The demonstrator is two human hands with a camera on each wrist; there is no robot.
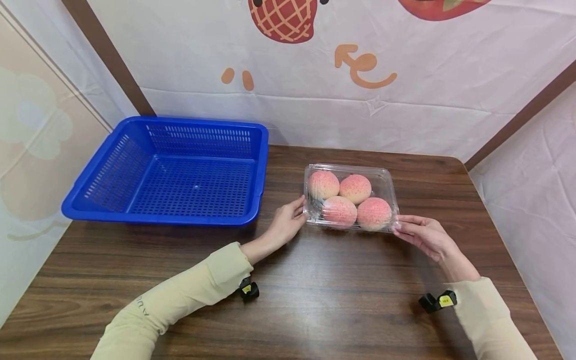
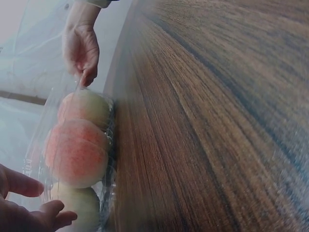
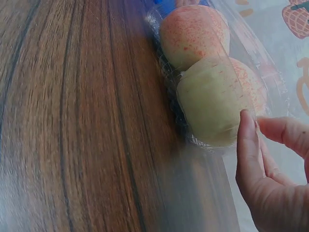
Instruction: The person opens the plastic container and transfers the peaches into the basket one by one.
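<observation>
A clear plastic clamshell box with several pink and pale-yellow peaches inside sits toward the back of the table, its lid down over them. At its left end my left hand grips the edge, thumb and fingers on either side in the left wrist view. My right hand pinches the box's front right corner between thumb and forefinger. Through the clear plastic the peaches show in both wrist views, pale green-yellow on their lower sides.
A blue plastic basket with slotted walls and a perforated floor stands left of the box, holding nothing. The brown wood-grain table meets a printed white cloth wall at the back, and cloth walls flank both sides.
</observation>
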